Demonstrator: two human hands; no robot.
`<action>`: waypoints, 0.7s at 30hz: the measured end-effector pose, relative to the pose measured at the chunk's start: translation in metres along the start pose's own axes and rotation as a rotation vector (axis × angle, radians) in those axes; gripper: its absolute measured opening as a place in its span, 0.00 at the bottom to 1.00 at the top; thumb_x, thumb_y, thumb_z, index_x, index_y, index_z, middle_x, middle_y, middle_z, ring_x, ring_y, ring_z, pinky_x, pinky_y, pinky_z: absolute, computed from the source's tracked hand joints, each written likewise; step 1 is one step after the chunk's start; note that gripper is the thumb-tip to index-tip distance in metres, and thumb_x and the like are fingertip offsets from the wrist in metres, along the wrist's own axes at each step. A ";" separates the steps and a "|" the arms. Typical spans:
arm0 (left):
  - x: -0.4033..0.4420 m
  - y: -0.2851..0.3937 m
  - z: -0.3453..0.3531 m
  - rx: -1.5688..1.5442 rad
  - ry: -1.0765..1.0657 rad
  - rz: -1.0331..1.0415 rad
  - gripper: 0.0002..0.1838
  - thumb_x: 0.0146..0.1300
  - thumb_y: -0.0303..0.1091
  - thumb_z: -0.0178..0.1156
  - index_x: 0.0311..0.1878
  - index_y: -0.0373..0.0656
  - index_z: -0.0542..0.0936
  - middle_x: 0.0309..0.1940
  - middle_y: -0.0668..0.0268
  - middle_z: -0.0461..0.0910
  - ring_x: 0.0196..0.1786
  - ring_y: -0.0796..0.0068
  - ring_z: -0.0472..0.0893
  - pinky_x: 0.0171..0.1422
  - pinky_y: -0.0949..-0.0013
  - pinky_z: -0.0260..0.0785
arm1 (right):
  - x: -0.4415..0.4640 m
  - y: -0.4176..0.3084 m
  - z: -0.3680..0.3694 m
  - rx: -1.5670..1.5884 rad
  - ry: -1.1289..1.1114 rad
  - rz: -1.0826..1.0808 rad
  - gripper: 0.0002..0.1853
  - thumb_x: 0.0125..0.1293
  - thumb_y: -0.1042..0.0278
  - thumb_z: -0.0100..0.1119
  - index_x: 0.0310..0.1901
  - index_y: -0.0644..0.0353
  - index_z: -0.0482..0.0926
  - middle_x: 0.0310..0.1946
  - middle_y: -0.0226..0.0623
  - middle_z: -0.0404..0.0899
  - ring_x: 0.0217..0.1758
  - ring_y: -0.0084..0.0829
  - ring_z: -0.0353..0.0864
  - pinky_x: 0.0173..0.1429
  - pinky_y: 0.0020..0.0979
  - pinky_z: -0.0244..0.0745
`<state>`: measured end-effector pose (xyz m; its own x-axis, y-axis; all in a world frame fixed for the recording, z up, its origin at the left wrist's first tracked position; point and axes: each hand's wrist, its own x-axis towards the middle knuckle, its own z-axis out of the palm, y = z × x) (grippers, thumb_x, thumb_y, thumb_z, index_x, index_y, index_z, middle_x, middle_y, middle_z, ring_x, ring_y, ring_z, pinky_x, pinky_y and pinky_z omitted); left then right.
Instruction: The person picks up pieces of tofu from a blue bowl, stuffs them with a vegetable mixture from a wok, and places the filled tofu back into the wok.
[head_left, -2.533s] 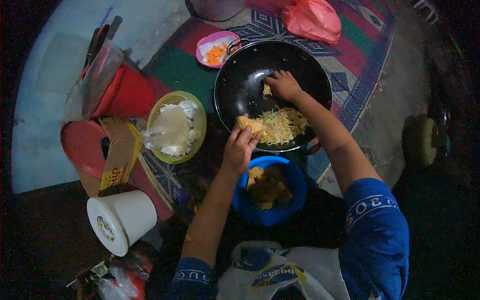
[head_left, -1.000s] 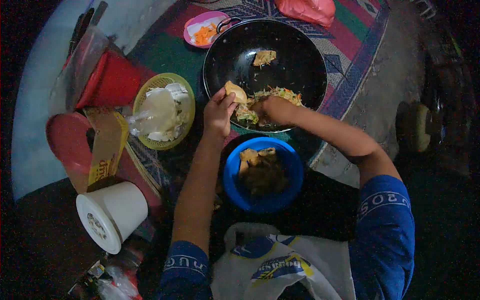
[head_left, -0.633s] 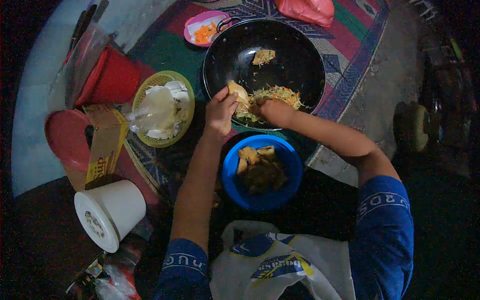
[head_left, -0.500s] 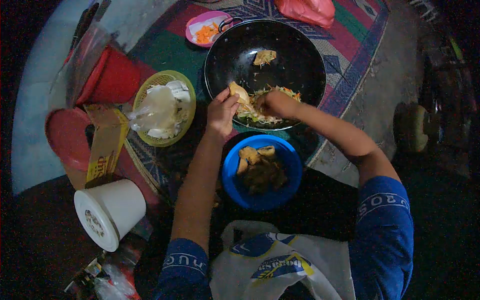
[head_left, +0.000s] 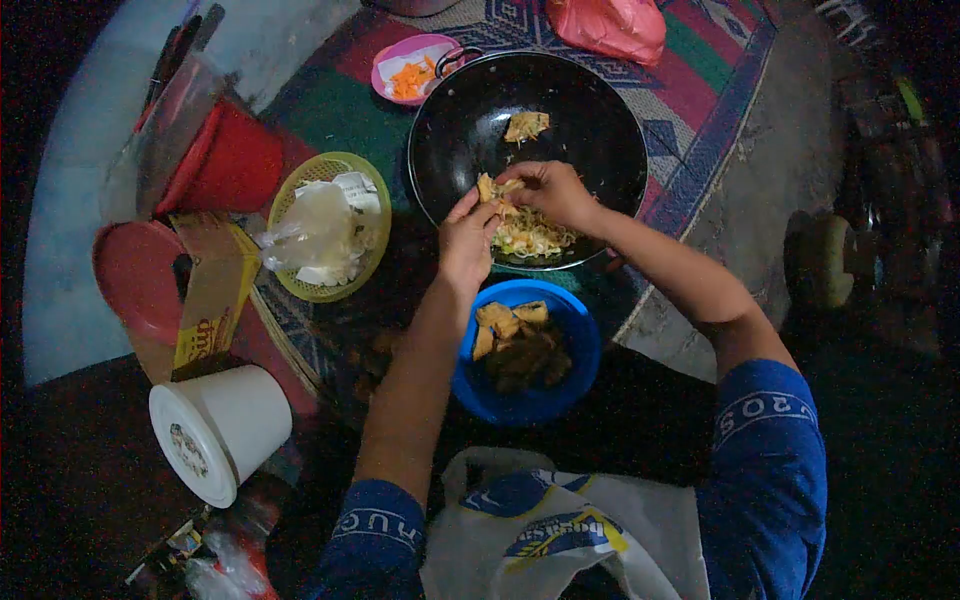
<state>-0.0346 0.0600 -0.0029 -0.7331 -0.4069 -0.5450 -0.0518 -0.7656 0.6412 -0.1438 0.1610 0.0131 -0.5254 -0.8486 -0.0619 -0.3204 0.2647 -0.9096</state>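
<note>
Food piece, yellowish, is grasped in L hand's grip, over the near-L part of the black wok; R hand's fingers are up against it, can't tell if pinching. Blue bowl w/ more pcs: body side of grip. Yellow basket: L of it. Pink bowl w/ orange bits: beyond, to L. Shredded veg: just R. Filled pc: beyond, in wok.

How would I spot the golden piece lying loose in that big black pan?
Find the big black wok on the patterned mat. Inside, look just beyond its middle, past the shredded vegetables. The golden piece there lies loose, unlike the held piece in the left hand.
</note>
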 end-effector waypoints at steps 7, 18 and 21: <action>-0.003 -0.010 0.004 -0.058 0.016 0.059 0.20 0.55 0.21 0.48 0.53 0.43 0.66 0.44 0.66 0.70 0.46 0.78 0.70 0.48 0.78 0.63 | -0.011 -0.009 0.013 -0.350 0.090 -0.253 0.18 0.49 0.76 0.53 0.45 0.64 0.71 0.40 0.50 0.71 0.42 0.44 0.73 0.45 0.33 0.68; -0.003 -0.013 0.003 -0.148 0.003 0.120 0.21 0.55 0.21 0.50 0.54 0.37 0.63 0.46 0.63 0.69 0.48 0.74 0.70 0.50 0.75 0.63 | -0.015 -0.011 0.026 -0.627 0.061 -0.285 0.23 0.54 0.71 0.42 0.54 0.63 0.59 0.46 0.52 0.67 0.45 0.46 0.71 0.44 0.38 0.71; -0.009 -0.007 0.006 -0.055 0.021 0.122 0.18 0.58 0.24 0.45 0.53 0.44 0.66 0.46 0.69 0.70 0.39 0.84 0.70 0.37 0.84 0.62 | -0.019 -0.023 0.028 -0.651 0.180 -0.385 0.25 0.54 0.71 0.42 0.55 0.65 0.57 0.43 0.52 0.70 0.42 0.44 0.74 0.41 0.37 0.73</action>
<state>-0.0324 0.0718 0.0009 -0.7174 -0.5086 -0.4760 0.0745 -0.7354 0.6735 -0.1042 0.1585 0.0232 -0.3854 -0.8626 0.3279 -0.8753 0.2293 -0.4257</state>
